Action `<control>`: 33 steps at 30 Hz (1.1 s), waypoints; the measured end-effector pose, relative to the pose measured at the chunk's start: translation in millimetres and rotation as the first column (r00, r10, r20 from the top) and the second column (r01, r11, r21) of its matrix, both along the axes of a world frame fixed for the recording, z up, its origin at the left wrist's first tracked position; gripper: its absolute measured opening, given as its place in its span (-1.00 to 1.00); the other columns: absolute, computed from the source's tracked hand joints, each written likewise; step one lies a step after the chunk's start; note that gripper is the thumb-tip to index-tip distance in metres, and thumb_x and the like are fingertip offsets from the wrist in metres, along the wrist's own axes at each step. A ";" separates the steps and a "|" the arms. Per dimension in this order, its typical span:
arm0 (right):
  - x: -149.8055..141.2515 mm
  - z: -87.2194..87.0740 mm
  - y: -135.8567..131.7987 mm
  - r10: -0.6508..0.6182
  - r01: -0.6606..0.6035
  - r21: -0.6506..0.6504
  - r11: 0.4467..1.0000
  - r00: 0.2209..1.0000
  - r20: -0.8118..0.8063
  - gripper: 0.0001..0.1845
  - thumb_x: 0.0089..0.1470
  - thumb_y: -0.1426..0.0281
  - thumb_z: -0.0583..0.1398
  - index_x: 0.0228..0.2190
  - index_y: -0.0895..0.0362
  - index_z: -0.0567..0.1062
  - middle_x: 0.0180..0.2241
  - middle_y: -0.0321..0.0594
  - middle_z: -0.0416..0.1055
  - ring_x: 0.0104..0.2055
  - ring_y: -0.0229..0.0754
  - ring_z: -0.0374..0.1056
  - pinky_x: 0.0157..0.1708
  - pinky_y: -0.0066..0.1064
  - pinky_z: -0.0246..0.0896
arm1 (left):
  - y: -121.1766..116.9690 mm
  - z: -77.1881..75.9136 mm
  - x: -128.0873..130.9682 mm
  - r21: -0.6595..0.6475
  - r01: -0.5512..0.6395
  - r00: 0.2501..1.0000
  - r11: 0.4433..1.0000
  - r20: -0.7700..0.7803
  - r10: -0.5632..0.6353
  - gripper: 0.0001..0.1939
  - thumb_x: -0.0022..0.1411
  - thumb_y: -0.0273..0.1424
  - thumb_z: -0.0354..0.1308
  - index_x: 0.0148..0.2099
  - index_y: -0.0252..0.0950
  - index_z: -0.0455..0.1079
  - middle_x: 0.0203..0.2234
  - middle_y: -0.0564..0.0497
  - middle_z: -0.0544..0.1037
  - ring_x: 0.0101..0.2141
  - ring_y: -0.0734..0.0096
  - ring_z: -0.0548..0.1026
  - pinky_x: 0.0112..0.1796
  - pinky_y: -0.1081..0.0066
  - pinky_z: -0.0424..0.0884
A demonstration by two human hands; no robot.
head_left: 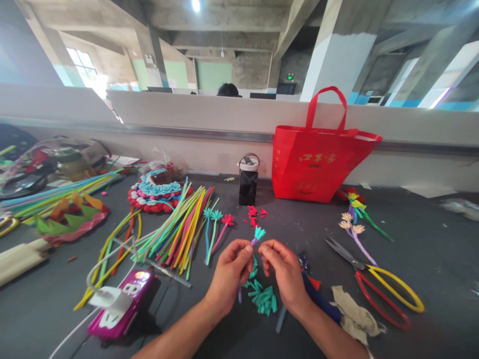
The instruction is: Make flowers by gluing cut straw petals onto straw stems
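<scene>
My left hand [232, 269] pinches a pipe-cleaner flower [259, 233] with teal petals and a purple stem, which runs down under the fingers. Close beside the flower, my right hand [281, 267] has thumb and forefinger pressed together; what they hold, if anything, is too small to tell. Cut teal pipe-cleaner pieces [263, 298] lie in a pile on the table below my hands. Just beyond them is a small heap of red pieces [253, 214]. Finished pipe-cleaner flowers [216, 215] in teal and red rest to the left of my hands.
Scissors [357, 264] lie open at right, near a beige cloth [354, 311] and more flowers [352, 227]. A red bag [318, 164] and a phone [248, 187] against a bottle stand behind. Colored pipe cleaners [183, 224] and a purple power strip [127, 304] with cables are left.
</scene>
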State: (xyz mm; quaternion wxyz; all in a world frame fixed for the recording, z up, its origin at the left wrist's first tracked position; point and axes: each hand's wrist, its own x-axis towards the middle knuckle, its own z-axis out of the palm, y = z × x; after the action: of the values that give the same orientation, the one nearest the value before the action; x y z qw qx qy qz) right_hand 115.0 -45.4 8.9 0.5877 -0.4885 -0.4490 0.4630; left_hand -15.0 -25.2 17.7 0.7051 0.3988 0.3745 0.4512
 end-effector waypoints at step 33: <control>1.8 -0.7 0.4 -0.150 0.117 0.139 0.983 0.955 0.255 -0.76 0.02 0.23 0.32 -0.52 0.09 0.45 -0.56 -0.39 0.37 -0.50 -0.30 0.24 -0.45 -0.48 0.16 | -1.8 0.4 1.2 0.018 0.018 1.000 1.000 -0.004 -0.018 -0.69 0.18 -0.14 0.20 -0.31 -0.28 0.26 -0.64 0.20 0.31 -0.73 0.72 0.06 -0.71 0.59 -0.11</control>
State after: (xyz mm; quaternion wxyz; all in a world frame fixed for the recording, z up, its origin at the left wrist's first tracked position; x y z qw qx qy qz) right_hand 116.8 -45.0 8.2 0.5812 -0.5383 -0.5169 0.3246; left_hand -13.8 -27.1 18.1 0.7050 0.4092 0.3680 0.4474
